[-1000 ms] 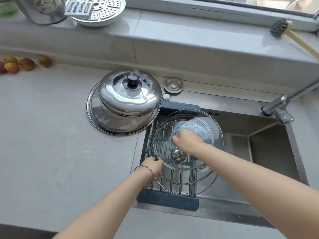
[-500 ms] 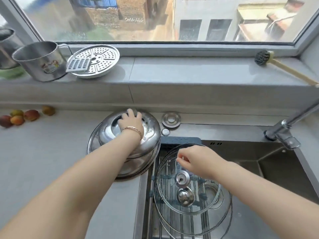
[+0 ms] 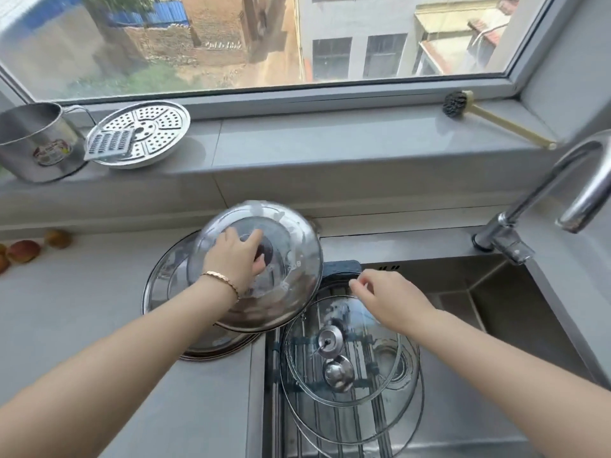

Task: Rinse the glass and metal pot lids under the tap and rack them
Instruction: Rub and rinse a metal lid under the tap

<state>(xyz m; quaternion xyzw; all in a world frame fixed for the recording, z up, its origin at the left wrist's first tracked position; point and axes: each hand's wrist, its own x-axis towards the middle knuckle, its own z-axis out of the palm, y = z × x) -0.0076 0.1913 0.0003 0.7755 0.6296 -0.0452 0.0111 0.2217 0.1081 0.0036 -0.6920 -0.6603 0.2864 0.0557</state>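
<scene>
The left hand (image 3: 236,259) grips the knob (image 3: 266,253) of the metal lid (image 3: 292,239), held tilted above the table (image 3: 66,319) beside the sink (image 3: 512,309). The right hand (image 3: 386,295) hovers empty, fingers loose, over the racked glass lids (image 3: 350,388). The metal lid is judged rigid, light and slippery when wet; the knob is the secure hold.

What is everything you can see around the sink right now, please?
metal lid: one, silver, held above the counter by the sink
larger metal lid: one, silver, on the counter beneath it
glass lids: at least two, clear, steel knobs, on the rack
rack: one, dark blue-grey, across the sink's left side
sink: one, steel, right
tap: one, chrome, far right
mug: one, steel, windowsill left
steamer plate: one, silver, windowsill
grater: one, silver, on the steamer plate
brush: one, dark head, pale handle, windowsill right
fruit: several, red-yellow, counter's left edge
left hand: grips the metal lid's knob
right hand: empty, over the glass lids
</scene>
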